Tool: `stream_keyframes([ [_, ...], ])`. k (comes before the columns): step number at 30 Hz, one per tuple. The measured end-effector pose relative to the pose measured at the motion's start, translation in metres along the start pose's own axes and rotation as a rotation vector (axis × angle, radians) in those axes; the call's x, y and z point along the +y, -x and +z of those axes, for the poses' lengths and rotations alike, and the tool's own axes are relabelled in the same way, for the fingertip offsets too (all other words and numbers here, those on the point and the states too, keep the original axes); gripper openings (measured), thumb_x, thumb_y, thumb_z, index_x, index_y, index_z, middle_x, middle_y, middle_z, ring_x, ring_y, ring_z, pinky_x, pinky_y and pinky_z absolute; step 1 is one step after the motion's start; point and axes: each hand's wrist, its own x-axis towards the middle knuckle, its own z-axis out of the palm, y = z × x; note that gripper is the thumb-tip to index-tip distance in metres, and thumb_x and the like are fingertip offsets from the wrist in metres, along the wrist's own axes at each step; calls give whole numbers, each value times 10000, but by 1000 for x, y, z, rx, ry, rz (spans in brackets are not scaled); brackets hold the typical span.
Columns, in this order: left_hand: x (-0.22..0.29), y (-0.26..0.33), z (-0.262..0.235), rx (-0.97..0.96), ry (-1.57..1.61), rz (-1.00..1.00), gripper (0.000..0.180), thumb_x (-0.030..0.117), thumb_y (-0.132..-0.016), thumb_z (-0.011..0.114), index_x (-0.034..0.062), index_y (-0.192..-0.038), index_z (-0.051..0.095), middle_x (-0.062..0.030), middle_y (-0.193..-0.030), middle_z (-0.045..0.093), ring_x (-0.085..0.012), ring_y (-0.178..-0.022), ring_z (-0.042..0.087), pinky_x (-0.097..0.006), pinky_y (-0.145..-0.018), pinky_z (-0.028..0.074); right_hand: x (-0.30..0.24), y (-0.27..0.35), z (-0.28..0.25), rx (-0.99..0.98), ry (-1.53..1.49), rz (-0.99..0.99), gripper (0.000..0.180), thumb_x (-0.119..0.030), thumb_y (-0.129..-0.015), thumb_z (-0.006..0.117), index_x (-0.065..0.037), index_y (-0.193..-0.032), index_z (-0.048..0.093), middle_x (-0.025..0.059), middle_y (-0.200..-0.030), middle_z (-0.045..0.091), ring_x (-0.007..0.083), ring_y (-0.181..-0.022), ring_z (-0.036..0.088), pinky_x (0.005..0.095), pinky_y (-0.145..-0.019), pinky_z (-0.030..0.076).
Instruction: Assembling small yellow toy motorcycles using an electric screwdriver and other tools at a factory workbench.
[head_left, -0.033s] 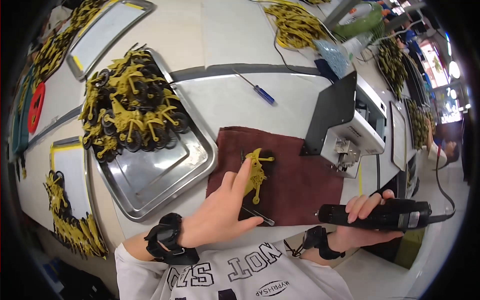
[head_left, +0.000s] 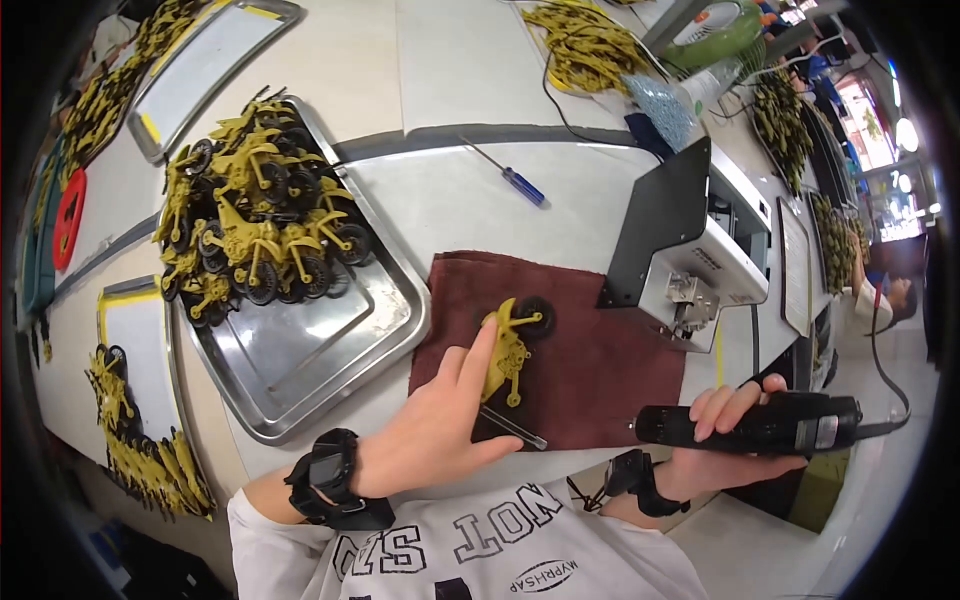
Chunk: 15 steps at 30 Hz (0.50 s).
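A yellow toy motorcycle [head_left: 510,345] with a black wheel lies on a dark red cloth [head_left: 610,375] in front of me. My left hand [head_left: 435,425], with a black wrist strap, holds the motorcycle down, index finger laid along its body. A thin metal rod [head_left: 512,427] lies on the cloth by my thumb. To the right, off the table's near edge, my right hand [head_left: 725,450] grips a black electric screwdriver [head_left: 770,425], held level with its cable trailing right. Its tip points left, clear of the toy.
Left of the cloth, a metal tray [head_left: 320,360] holds several yellow toy motorcycles [head_left: 255,235]. A blue-handled screwdriver [head_left: 522,185] lies behind the cloth. A black and white machine [head_left: 690,260] stands at the right. More yellow parts [head_left: 140,450] sit near left and far back [head_left: 590,45].
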Motion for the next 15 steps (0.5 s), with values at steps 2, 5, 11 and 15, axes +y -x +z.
stream_keyframes([
  [2, 5, 1, -4, -86, 47, -71, 1074, 246, -684, 773, 35, -1437, 38, -210, -1100, 398, -326, -852, 518, -361, -727, 481, -2, 4, -4, 58, 15, 12, 828, -720, -784, 434, 29, -1133, 390, 122, -588, 475, 221, -422, 444, 336, -448, 360],
  [5, -5, 4, 4, 38, 18, 116, 1044, 232, -651, 789, 55, -1435, 124, -217, -1207, 375, -347, -990, 495, -389, -832, 455, -4, 5, -9, 112, 24, 51, 842, -732, -777, 430, 25, -1143, 389, 117, -596, 480, 211, -419, 441, 321, -445, 359],
  [11, -18, -19, -1, 28, -406, 248, 959, 179, -593, 789, 43, -1391, 273, -222, -1434, 215, -391, -1288, 270, -484, -1042, 253, -12, -37, -4, 48, 155, -231, 943, -796, -725, 411, 31, -1179, 392, 97, -624, 498, 189, -452, 466, 298, -474, 374],
  [15, -16, -20, -1, 27, -413, 276, 965, 200, -556, 816, 60, -1369, 316, -189, -1356, 324, -383, -1275, 290, -485, -1035, 265, -11, -63, -3, 99, 330, -373, 1048, -881, -658, 320, 41, -1151, 385, 91, -598, 515, 189, -413, 460, 312, -401, 376],
])
